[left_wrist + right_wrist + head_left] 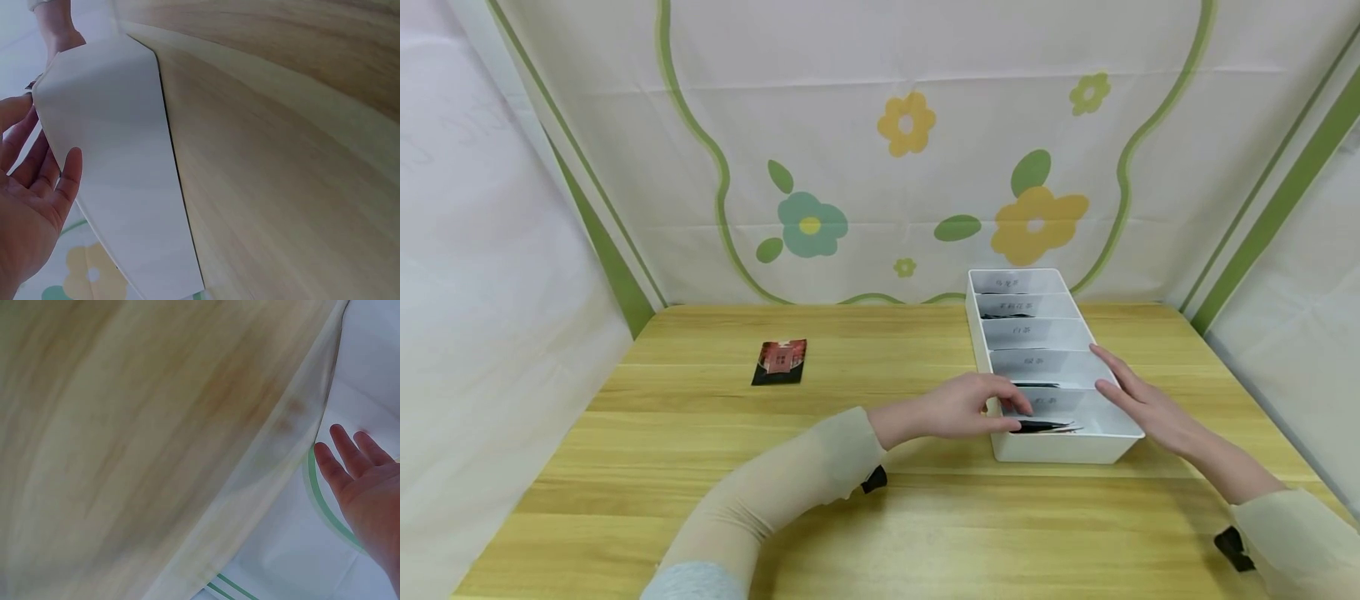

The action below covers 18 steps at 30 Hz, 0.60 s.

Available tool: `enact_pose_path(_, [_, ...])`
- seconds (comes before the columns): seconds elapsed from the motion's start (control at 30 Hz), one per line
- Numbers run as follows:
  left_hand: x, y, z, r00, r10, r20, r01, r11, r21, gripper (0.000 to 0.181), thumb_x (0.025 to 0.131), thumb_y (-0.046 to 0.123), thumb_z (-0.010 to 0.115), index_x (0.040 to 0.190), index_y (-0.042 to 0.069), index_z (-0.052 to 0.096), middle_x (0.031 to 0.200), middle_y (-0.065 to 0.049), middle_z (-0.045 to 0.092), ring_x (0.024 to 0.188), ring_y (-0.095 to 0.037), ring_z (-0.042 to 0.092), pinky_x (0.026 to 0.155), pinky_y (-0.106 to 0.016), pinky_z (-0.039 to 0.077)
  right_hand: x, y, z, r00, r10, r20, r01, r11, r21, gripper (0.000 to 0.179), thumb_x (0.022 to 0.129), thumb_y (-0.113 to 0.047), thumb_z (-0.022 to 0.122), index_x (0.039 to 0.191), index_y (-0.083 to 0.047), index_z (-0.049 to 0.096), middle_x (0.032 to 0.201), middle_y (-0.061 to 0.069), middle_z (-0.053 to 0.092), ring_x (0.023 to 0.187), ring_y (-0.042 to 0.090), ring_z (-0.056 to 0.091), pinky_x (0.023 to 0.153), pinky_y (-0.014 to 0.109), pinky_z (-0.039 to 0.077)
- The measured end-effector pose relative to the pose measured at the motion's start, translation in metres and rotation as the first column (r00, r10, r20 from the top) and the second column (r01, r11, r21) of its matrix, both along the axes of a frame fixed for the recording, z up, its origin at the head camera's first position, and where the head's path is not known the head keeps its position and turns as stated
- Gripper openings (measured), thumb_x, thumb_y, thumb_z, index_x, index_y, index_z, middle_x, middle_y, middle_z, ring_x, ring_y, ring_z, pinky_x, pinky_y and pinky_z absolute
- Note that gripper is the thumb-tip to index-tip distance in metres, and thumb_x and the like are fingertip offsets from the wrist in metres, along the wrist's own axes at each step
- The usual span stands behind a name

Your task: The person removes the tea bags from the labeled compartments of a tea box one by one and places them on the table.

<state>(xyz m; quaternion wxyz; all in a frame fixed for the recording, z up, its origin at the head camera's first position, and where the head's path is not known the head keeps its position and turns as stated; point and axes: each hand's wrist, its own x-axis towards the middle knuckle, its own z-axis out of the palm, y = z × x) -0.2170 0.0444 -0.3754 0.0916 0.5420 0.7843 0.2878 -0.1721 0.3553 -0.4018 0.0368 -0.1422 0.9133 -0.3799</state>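
A white box [1041, 448] with several labelled compartments stands on the right side of the table. My left hand [962, 406] reaches over its near left edge, thumb at thin black packets [1043, 426] in the nearest compartment. The fingers bend loosely above them, with a gap to the thumb in the head view. In the left wrist view, the left hand [28, 219] is beside the box wall [119, 162], its fingertips partly hidden. My right hand [1150, 408] rests its fingers against the box's right rim; in the right wrist view its fingers [353, 459] are extended.
A black and red packet [778, 362] lies on the left part of the wooden table [700, 467]. More dark packets [1007, 316] show low in farther compartments. A flower-printed cloth [850, 125] hangs behind the table, with white cloth at both sides.
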Motion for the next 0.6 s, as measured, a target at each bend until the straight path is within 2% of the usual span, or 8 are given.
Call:
enact_pose_path(0.33, [-0.0015,0.002,0.0004,1.0,-0.02,-0.007,0.02,1.0,0.024,0.015,0.094,0.015,0.067,0.108,0.01,0.071,0.098,0.008,0.065,0.085,0.004,0.053,0.066,-0.011,0.043,0.0011,-0.0012,0.0019,1.0,0.0,0.005,0.0,1.0,0.004,0.06,0.107,-0.025,0.037,0.158,-0.017,0.006,0.156,0.029,0.009,0.131,0.062,0.018,0.093,0.076,0.02])
enact_pose_path(0.6, [-0.0022,0.0059,0.002,1.0,0.001,-0.017,-0.001,1.0,-0.03,0.015,0.093,0.02,0.068,0.107,0.013,0.072,0.094,0.012,0.064,0.083,0.007,0.054,0.067,-0.01,0.042,0.0017,-0.0014,0.0016,1.0,-0.003,0.008,0.002,1.0,0.011,0.06,0.107,-0.026,0.037,0.158,-0.018,0.005,0.157,0.028,0.008,0.131,0.062,0.018,0.093,0.076,0.02])
